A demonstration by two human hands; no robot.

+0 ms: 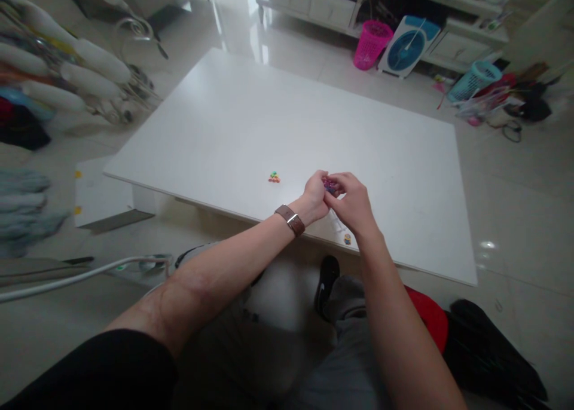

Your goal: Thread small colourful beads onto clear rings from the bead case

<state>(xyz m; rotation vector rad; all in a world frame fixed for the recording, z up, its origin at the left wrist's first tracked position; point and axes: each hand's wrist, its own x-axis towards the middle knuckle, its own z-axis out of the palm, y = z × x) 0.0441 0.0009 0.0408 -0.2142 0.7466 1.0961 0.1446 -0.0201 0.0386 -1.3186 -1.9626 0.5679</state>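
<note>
My left hand (315, 191), with a brown-strapped watch (290, 219) on the wrist, is cupped around a cluster of small purple and dark blue pieces (329, 185), too small to name surely. The fingers of my right hand (352, 199) are bent together over the same cluster and touch it; what lies between their tips is hidden. Left of both hands, a little heap of green and orange-red pieces (274, 177) rests on the white table (251, 117). Beneath my right wrist, a small yellow and blue cartoon figure (347, 239) is at the near table edge, beside something clear (337, 223).
The table's near edge runs just below my forearms. On the floor beyond stand a pink basket (372, 44), a blue and white fan (408, 46) and a light blue basket (474, 80). A white box (105, 192) is at the left, and a black bag (488, 350) lies at the lower right.
</note>
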